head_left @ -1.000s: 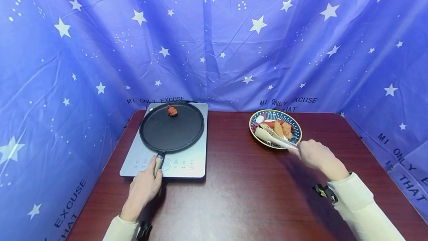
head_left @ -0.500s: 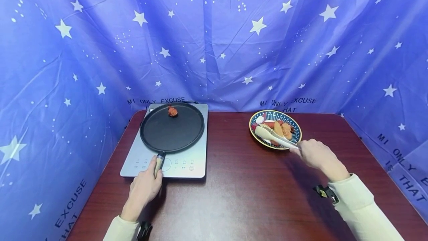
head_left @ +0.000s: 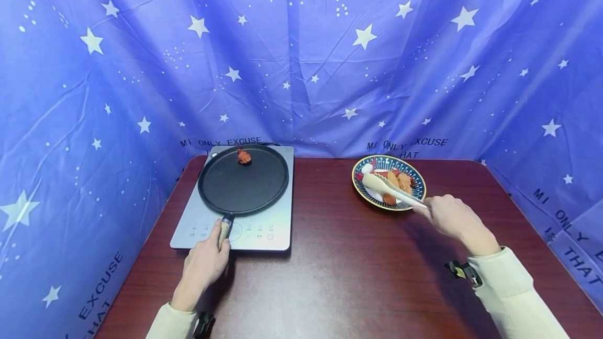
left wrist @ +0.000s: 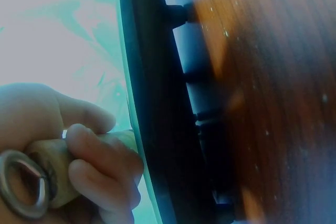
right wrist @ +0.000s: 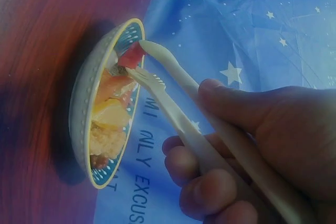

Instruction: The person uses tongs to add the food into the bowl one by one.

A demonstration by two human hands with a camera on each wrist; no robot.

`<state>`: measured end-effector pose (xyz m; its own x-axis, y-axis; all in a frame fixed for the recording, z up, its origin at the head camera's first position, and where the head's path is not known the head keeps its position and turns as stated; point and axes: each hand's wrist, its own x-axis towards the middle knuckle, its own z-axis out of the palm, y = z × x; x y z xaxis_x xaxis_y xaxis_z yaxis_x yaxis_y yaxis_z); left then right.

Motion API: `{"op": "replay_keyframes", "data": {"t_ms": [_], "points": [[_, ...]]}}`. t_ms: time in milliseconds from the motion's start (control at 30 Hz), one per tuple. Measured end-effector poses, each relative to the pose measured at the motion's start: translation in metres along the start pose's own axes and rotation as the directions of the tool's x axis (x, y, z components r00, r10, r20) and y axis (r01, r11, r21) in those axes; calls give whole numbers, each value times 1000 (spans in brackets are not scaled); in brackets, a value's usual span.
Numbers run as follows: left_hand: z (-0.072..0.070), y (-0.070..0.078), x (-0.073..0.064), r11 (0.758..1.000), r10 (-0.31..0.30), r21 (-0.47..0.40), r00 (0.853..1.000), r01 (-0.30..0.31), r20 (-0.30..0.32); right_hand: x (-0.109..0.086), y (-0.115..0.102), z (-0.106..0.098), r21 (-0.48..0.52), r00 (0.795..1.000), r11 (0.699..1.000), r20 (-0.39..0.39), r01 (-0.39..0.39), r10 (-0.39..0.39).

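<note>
My left hand grips the wooden handle of a flat black frying pan. In the left wrist view its fingers curl round that handle, near a metal ring. One reddish-brown piece of food lies at the pan's far side. My right hand holds pale tongs over a patterned plate of food. In the right wrist view the tong tips stand apart, one right at a red piece. A yellow wedge and a crumbed piece lie beside.
The pan rests on a silver induction cooker with touch controls, at the left of a dark red wooden table. A blue star-patterned curtain hangs behind the table and along both sides.
The tongs have shifted slightly over the plate, and a brown piece near its front rim shows more fully. My right hand has moved a little right. The left hand and pan stay put.
</note>
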<state>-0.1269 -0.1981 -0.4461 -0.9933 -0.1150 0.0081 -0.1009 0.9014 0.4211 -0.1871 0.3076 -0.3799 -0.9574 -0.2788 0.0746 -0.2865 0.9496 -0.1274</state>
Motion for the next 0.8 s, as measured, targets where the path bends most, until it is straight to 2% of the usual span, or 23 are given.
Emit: {"op": "replay_keyframes", "data": {"t_ms": [300, 533, 800], "points": [[0, 0, 0, 1000, -4, 0, 1000, 4, 3, -2, 6, -5, 26, 1000, 999, 3, -23, 23], [-1, 0, 0, 1000, -6, 0, 1000, 6, 0, -3, 9, -4, 11, 1000, 1000, 26, 12, -12], [-1, 2, -1, 1000, -8, -5, 1000, 8, 10, 0, 5, -7, 5, 994, 999, 106, 37, -37]]}}
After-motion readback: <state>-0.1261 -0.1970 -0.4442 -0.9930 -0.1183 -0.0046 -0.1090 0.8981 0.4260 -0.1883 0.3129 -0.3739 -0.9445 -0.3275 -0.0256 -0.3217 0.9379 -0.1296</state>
